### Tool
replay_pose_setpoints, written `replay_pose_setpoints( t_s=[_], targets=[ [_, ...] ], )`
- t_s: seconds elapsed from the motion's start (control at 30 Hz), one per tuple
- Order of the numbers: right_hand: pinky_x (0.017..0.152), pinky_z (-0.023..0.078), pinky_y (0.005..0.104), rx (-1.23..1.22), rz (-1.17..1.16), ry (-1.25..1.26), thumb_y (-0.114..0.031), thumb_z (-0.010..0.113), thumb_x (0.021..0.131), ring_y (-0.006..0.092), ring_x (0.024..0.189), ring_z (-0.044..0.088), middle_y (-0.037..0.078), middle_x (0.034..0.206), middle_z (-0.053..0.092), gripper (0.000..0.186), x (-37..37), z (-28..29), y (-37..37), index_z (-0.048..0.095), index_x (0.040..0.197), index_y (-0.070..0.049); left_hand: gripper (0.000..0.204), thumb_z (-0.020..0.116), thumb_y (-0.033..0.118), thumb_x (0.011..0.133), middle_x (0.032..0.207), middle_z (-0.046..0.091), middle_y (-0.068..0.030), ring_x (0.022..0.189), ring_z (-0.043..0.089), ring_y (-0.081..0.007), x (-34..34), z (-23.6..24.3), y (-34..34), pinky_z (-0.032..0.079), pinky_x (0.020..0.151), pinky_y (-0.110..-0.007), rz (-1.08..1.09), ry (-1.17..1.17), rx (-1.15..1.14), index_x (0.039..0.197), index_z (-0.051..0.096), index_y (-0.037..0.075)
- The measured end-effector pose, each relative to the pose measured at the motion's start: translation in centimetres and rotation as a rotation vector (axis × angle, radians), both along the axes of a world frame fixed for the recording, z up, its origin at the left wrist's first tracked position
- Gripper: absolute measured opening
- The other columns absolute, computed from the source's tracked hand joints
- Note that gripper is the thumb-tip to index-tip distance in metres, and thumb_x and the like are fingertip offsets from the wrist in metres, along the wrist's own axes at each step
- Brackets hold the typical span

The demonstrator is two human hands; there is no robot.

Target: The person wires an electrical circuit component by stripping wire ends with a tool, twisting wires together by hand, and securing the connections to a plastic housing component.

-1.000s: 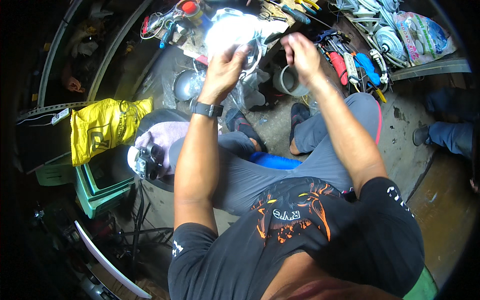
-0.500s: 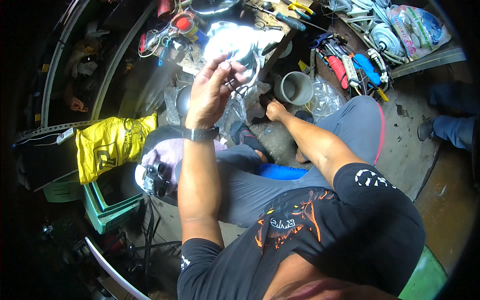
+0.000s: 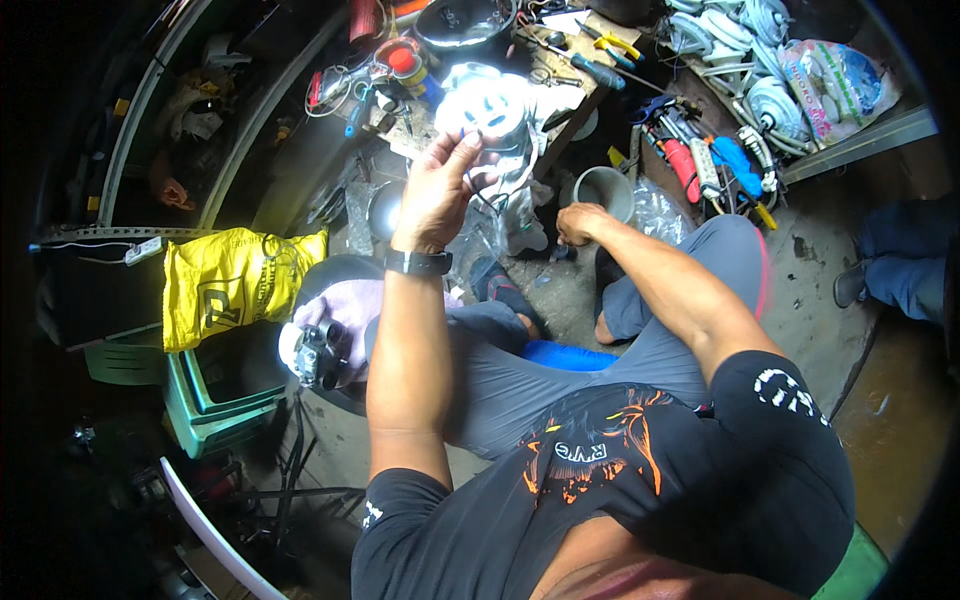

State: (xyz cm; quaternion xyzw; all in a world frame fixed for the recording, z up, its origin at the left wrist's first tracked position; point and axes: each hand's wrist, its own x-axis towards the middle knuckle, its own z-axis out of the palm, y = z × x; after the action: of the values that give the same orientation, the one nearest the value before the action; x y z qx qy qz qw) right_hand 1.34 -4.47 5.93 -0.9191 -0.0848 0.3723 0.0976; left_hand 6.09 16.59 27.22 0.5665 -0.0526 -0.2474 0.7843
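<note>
My left hand (image 3: 440, 190) is raised at the bench edge, thumb and fingers closed at a brightly lit white round slotted piece (image 3: 480, 108) with dark wire looping below its fingertips; exactly what they grip is unclear. White crumpled material (image 3: 515, 190) hangs beneath the piece. My right hand (image 3: 582, 220) is low, its fingers curled just beside a pale bucket (image 3: 617, 190); what they hold, if anything, is hidden. A clear plastic bag (image 3: 660, 210) lies right of the bucket.
The cluttered wooden bench (image 3: 590, 38) holds tools and a black basin (image 3: 465, 25). Pliers and tools (image 3: 705, 160) and white coiled parts (image 3: 770, 100) sit right. A yellow sack (image 3: 240, 285) and green plastic stool (image 3: 210, 410) are left. Another person's leg (image 3: 905, 285) is at right.
My right hand has dropped from beside the white piece down to the bucket. My left hand moved down from where it was a second ago, its fingers still at the white piece.
</note>
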Motion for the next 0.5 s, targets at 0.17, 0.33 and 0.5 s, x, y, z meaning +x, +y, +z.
replay_pose_setpoints(
  t_s=[0.17,0.33,0.5],
  targets=[
    [0.079,0.051,0.0483,0.276,0.079,-0.226,-0.029,0.065,0.091,0.0384,0.096,0.068,0.019,0.092,0.071,0.026,-1.1,17.3,-2.3,0.071,0.097,-0.005,0.029,0.053,0.023,0.104,0.121,0.065,-0.0158,0.103,0.067,-0.0211,-2.0,-1.7,-2.4,0.057,0.062,-0.027,-0.023,-0.168,0.116,0.118,0.055,-0.002],
    [0.077,0.051,0.048,0.602,0.074,-0.522,-0.014,0.058,0.093,0.0406,0.091,0.066,0.021,0.092,0.069,0.014,-3.2,23.5,-4.2,0.064,0.096,-0.001,0.02,0.049,0.017,0.105,0.105,0.067,-0.0128,0.084,0.066,-0.0139,-5.0,-3.6,-5.8,0.055,0.059,-0.024,-0.103,-0.09,0.074,0.114,0.046,-0.001],
    [0.07,0.051,0.0433,0.666,-0.089,-0.816,-0.014,0.067,0.089,0.0375,0.08,0.066,0.018,0.084,0.067,0.014,-3.7,24.2,-4.2,0.063,0.092,-0.001,0.018,0.056,0.022,0.103,0.085,0.064,-0.0017,0.071,0.058,-0.0069,-5.0,-3.7,-5.6,0.044,0.054,-0.021,-0.047,-0.121,0.175,0.111,0.054,0.006]
  ],
)
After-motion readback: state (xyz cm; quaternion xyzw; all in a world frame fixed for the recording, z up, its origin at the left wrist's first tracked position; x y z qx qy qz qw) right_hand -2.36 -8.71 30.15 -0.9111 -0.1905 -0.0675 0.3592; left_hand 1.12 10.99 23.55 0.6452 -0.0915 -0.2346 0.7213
